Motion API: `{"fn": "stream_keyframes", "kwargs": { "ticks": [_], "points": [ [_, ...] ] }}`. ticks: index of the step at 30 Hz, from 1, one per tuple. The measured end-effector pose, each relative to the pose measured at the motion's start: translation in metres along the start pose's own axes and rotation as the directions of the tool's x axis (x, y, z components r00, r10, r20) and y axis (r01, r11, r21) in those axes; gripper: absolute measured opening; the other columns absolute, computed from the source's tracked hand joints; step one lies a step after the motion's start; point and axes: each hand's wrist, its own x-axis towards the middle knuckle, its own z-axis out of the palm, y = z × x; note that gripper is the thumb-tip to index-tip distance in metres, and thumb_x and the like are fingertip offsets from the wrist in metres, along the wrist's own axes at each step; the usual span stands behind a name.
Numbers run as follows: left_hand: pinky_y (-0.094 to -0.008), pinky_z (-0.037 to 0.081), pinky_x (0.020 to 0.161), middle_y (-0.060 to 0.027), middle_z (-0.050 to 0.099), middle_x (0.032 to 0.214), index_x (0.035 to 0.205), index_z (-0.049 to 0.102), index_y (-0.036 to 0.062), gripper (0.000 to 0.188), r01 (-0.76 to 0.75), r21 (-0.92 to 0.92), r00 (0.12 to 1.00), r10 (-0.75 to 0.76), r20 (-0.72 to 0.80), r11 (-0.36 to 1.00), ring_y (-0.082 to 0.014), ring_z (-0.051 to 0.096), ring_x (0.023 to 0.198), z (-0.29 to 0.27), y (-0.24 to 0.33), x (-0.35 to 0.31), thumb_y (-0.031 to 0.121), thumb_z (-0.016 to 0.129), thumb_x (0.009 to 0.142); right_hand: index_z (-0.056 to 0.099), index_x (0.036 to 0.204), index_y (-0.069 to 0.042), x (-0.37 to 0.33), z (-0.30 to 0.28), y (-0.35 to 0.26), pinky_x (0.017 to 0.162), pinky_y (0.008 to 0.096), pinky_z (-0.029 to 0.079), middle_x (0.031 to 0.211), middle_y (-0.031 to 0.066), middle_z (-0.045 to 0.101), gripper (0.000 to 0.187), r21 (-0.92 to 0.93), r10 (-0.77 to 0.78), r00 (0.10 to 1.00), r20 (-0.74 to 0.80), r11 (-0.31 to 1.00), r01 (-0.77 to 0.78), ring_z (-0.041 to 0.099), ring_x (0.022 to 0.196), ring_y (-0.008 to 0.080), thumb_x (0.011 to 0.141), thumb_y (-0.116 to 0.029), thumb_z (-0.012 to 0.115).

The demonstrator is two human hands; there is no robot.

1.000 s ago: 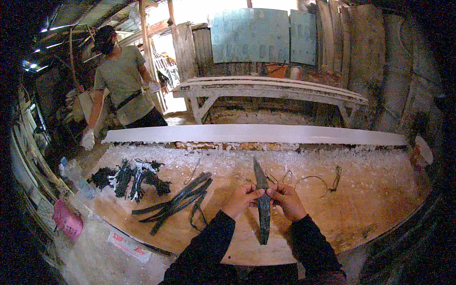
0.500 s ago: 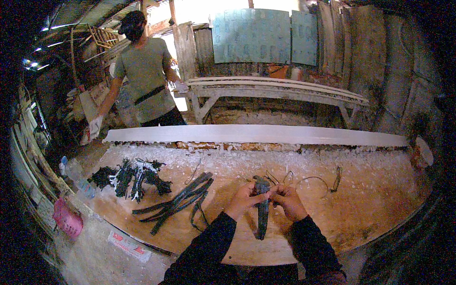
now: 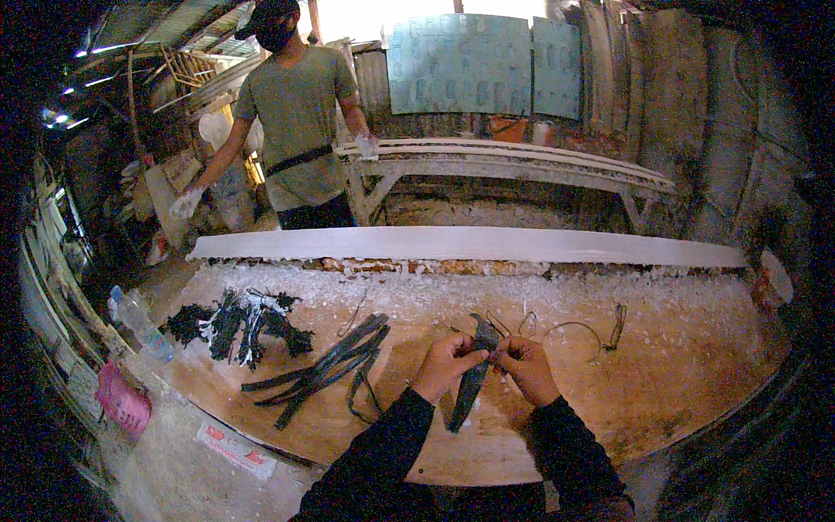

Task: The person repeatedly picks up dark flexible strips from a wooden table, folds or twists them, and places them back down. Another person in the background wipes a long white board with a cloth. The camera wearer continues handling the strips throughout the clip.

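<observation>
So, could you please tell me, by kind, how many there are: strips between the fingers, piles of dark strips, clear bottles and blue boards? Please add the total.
Strip between the fingers: 1
Pile of dark strips: 1
Clear bottle: 1
Blue boards: 2
Total: 5

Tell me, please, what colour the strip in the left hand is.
The strip is blackish grey; the head view shows it best.

A dark grey, flat strip (image 3: pixel 470 391) is held at mid-length, near the scene's centre, its near end slanting left, far end crumpled.
</observation>
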Motion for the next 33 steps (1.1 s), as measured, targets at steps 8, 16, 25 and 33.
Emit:
{"fn": "stream_keyframes", "kwargs": {
  "ticks": [8, 16, 25, 33],
  "points": [
    [-0.0268, 0.042, 0.066, -0.0017, 0.057, 0.072, 0.08, 0.06, 0.0026, 0.016, 0.102, -0.115, 0.995, -0.099, 0.029, 0.988, -0.0121, 0.052, 0.068, -0.002, 0.004, -0.002, 0.015, 0.064, 0.072, 0.053, 0.07, -0.005, -0.002, 0.003, -0.006, 0.049, 0.0205, 0.038, 0.061, -0.0004, 0.052, 0.008, -0.036, 0.021, 0.999, -0.029, 0.999, -0.022, 0.047, 0.053, 0.0073, 0.073, -0.007, 0.06],
    [-0.0219, 0.04, 0.06, 0.0019, 0.055, 0.07, 0.08, 0.058, 0.002, 0.012, 0.09, -0.124, 0.995, -0.083, 0.058, 0.988, -0.0064, 0.049, 0.064, 0.002, 0.009, -0.004, 0.013, 0.061, 0.076, 0.05, 0.071, -0.006, -0.001, 0.003, 0.003, 0.052, 0.0195, 0.038, 0.064, -0.002, 0.05, 0.009, -0.144, -0.109, 0.993, -0.036, 0.984, 0.103, 0.047, 0.058, 0.0057, 0.073, -0.005, 0.059],
    [-0.0241, 0.04, 0.076, -0.007, 0.051, 0.1, 0.092, 0.058, 0.0008, 0.017, -0.182, 0.043, 0.982, 0.18, 0.059, 0.982, -0.0129, 0.049, 0.089, 0.006, 0.004, -0.002, 0.012, 0.055, 0.079, 0.05, 0.074, -0.006, -0.007, 0.013, -0.008, 0.055, 0.0195, 0.038, 0.067, -0.0023, 0.05, 0.009, -0.142, -0.197, 0.978, -0.072, 0.972, 0.185, 0.046, 0.06, 0.0051, 0.072, -0.004, 0.059],
    [-0.0233, 0.039, 0.076, -0.0012, 0.054, 0.092, 0.094, 0.058, 0.0026, 0.02, 0.026, -0.01, 0.991, -0.024, 0.129, 1.0, -0.0124, 0.05, 0.084, -0.002, 0.025, -0.009, 0.017, 0.055, 0.08, 0.05, 0.074, -0.006, -0.003, 0.001, 0.002, 0.052, 0.0197, 0.039, 0.065, -0.0013, 0.051, 0.007, -0.081, -0.02, 0.999, -0.028, 0.997, 0.018, 0.048, 0.059, 0.0061, 0.074, -0.007, 0.058]
  ]
}}
